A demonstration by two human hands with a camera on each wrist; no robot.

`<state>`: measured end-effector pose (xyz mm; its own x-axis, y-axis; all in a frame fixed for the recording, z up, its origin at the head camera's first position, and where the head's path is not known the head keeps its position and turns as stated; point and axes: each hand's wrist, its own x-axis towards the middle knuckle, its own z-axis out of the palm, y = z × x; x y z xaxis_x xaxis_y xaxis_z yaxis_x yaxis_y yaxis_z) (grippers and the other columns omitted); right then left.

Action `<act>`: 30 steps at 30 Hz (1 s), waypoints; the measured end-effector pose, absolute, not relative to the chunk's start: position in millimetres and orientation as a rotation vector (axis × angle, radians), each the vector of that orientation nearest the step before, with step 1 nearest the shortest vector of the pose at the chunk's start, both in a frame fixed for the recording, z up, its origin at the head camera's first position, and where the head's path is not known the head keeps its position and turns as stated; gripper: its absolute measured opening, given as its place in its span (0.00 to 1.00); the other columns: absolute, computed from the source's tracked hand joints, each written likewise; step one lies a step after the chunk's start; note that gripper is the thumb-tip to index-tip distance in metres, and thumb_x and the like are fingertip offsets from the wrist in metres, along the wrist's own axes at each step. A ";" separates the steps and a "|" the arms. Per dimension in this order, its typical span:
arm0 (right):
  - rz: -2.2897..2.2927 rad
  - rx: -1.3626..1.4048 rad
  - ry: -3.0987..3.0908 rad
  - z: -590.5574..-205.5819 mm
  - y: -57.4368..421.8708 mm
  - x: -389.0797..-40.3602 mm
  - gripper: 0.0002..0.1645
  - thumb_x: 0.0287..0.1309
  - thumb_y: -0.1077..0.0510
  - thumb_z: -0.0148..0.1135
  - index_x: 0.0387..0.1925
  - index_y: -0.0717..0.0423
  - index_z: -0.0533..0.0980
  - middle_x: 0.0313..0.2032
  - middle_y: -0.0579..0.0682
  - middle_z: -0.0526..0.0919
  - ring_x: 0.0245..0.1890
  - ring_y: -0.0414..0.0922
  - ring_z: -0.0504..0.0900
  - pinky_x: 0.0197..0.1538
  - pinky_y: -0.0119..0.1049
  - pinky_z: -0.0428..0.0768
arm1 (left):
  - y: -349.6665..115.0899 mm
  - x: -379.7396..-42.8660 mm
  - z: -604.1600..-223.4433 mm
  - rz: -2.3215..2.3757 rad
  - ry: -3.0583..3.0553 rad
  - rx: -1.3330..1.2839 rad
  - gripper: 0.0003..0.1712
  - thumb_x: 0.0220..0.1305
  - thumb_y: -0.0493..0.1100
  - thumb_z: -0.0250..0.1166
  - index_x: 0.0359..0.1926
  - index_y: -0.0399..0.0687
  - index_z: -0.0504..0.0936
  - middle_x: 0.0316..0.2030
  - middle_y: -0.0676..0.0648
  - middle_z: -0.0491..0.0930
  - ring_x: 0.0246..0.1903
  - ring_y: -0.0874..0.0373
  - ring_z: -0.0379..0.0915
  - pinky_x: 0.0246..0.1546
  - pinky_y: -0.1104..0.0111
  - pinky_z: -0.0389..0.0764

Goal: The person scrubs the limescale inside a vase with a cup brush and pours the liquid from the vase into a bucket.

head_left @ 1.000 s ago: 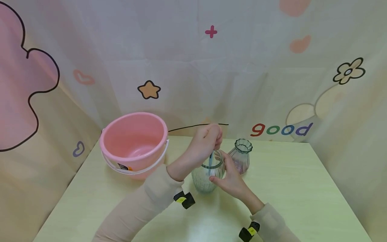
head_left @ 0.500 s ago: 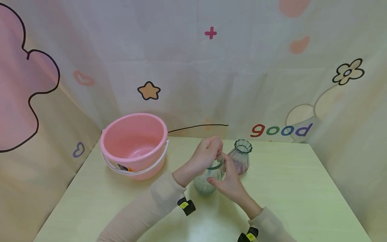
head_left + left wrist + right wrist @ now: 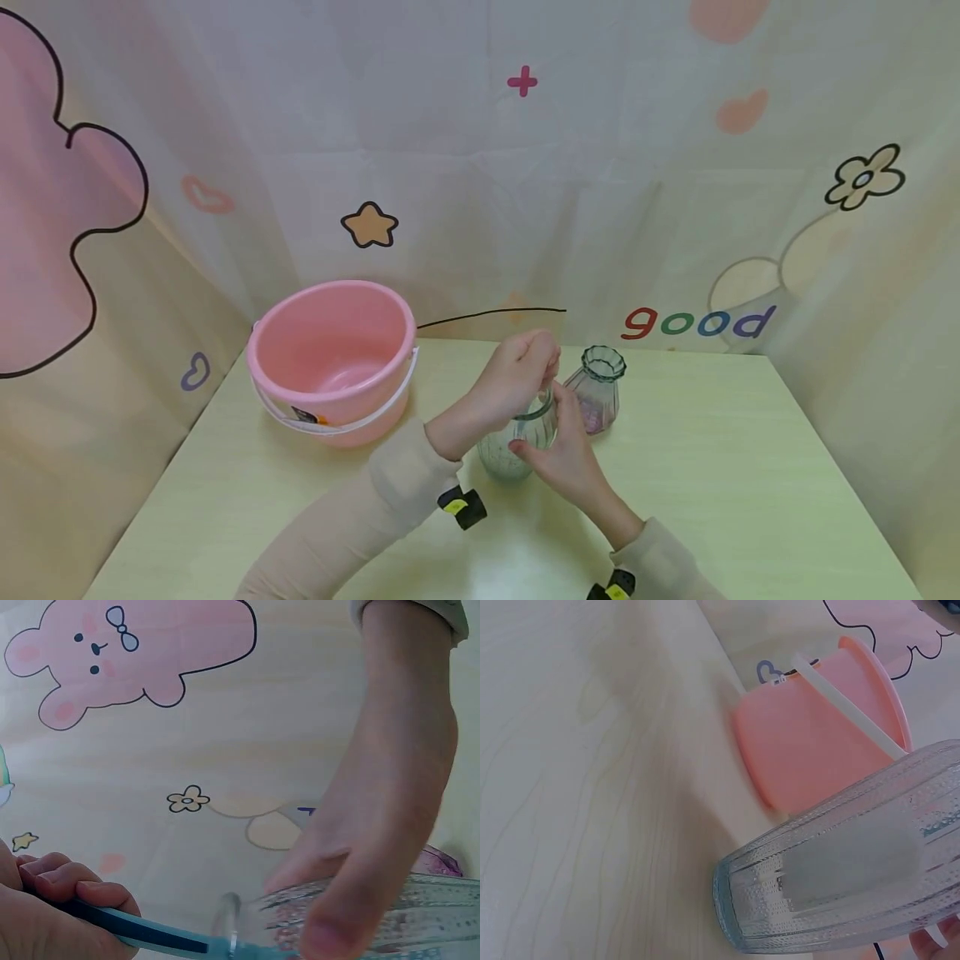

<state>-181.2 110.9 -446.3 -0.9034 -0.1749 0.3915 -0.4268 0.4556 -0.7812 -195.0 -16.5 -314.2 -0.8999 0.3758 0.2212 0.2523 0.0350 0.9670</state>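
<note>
Left grip [image 3: 521,367]: fingers curled round blue handle [image 3: 150,933], whose far end passes into the mouth of the jar [image 3: 504,462]. Jar sits below left grip, against the palm side of right grip [image 3: 570,458]. Right grip: clasped about jar's right side, thumb toward viewer. Vase [image 3: 597,402] just behind and right of right grip. Bucket [image 3: 330,417] left of left grip, on worktop [image 3: 735,483].

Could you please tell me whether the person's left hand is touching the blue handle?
Touching: the left wrist view shows the left hand with its fingers curled round the blue handle.
</note>
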 end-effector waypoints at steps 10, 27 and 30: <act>1.420 0.480 -2.427 -446.7 106.0 -180.3 0.53 0.38 0.47 0.72 0.63 0.50 0.52 0.56 0.50 0.60 0.56 0.45 0.58 0.59 0.54 0.59 | -17.9 -194.0 -282.8 2.070 2.125 0.796 0.15 0.61 0.39 0.37 0.19 0.40 0.58 0.16 0.47 0.56 0.17 0.54 0.50 0.21 0.69 0.57; 1.406 0.437 -2.425 -446.6 102.1 -179.0 0.54 0.39 0.41 0.70 0.64 0.47 0.51 0.56 0.49 0.63 0.56 0.45 0.60 0.56 0.56 0.61 | -19.7 -189.0 -256.9 2.113 2.088 0.796 0.13 0.61 0.37 0.39 0.20 0.41 0.59 0.17 0.47 0.57 0.18 0.54 0.51 0.22 0.69 0.59; 1.411 0.438 -2.427 -446.4 102.2 -178.6 0.53 0.40 0.41 0.69 0.64 0.47 0.51 0.57 0.49 0.63 0.56 0.46 0.60 0.56 0.56 0.61 | -20.4 -188.2 -258.0 2.102 2.097 0.826 0.14 0.62 0.38 0.39 0.20 0.40 0.59 0.17 0.46 0.57 0.18 0.53 0.52 0.22 0.69 0.60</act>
<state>-178.6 102.2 -446.4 -0.9089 -0.1107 0.4021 -0.4042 0.4711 -0.7840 -188.2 -20.4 -258.0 -0.8546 0.4052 0.3246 0.3237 -0.0731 0.9433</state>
